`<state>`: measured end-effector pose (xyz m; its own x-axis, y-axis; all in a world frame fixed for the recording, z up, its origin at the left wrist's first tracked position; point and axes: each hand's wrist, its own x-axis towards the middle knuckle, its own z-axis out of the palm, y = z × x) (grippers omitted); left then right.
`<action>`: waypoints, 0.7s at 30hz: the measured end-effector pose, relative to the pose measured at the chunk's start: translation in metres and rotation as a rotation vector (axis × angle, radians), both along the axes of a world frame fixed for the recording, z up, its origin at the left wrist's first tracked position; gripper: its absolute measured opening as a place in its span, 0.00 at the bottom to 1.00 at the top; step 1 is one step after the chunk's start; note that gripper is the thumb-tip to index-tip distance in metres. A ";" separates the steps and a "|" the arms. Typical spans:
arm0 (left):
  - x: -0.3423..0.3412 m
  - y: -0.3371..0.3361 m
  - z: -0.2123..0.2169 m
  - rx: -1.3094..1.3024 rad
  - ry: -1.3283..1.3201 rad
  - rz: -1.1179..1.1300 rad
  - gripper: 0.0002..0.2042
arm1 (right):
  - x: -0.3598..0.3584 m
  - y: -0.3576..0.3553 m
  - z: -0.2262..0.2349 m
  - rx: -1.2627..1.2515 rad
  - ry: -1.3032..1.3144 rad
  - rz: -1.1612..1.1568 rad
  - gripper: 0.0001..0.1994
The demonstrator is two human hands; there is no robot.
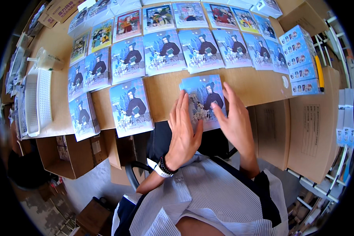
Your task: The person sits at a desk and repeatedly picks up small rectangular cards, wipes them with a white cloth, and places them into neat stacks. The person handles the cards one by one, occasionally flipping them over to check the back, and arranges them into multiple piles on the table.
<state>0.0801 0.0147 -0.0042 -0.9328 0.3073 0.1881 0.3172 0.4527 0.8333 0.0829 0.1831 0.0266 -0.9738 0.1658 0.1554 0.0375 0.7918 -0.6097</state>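
Observation:
A small stack of blue illustrated booklets [205, 98] lies at the table's near edge, slightly fanned at its upper left corner. Along its left side rests my left hand [183, 131], fingers stretched out, the thumb by the lower edge. My right hand [238, 124] is at the right side with fingers extended and its thumb over the cover; whether it touches the paper I cannot tell. Both hands are open. Left of them sit another booklet stack [131, 108] with the same cover and a thicker one [82, 118] at the far left.
Behind stretches a row of matching booklet piles [164, 53], then a row of colourful picture sheets in clear sleeves [159, 17]. Small blue boxes [301, 59] are stacked at right beside a yellow cutter [319, 72]. A white basket [37, 102] and a drink cup [49, 61] stand left.

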 end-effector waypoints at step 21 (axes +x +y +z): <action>0.006 -0.022 -0.002 0.491 0.365 -0.142 0.59 | 0.017 -0.029 0.023 -0.380 0.707 0.118 0.20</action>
<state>0.0857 -0.0074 -0.0061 -0.7379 0.2207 0.6378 0.6499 -0.0225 0.7597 0.1000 0.1545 0.0500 -0.6809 0.2335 0.6942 -0.5276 0.5010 -0.6860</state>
